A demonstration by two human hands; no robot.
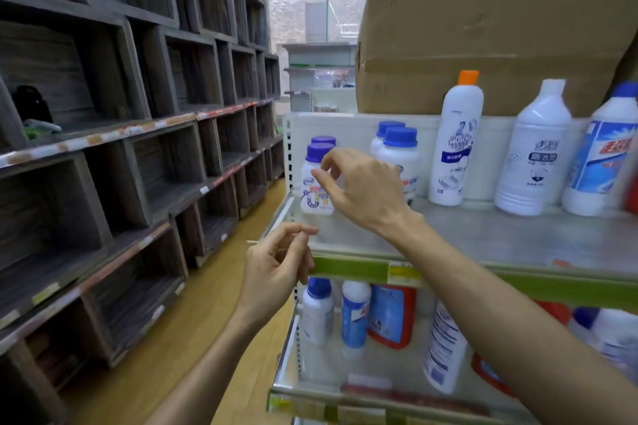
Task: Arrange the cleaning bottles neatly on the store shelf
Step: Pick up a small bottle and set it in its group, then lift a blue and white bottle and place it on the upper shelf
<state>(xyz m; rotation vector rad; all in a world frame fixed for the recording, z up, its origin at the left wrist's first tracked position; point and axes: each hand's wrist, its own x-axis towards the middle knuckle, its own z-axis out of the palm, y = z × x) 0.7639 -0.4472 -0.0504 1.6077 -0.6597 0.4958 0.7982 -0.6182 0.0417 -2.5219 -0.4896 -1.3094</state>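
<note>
Shelf [483,238] front edge bare beside right hand [362,186].

Even, diffuse indoor lighting; the brightest area is the daylit glass storefront [310,10] at the aisle's far end. Dark wooden cubby shelving [103,97] stays dim and shadowed. Wide-angle distortion bows lines toward the edges. Soft blur affects the white plastic bottles [531,148] and the frame's periphery.

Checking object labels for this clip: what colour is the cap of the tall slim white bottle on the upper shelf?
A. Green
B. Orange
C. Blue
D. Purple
B: the tall slim white bottle carries an orange cap, while the squat bottles to its left have blue or purple caps.
</note>
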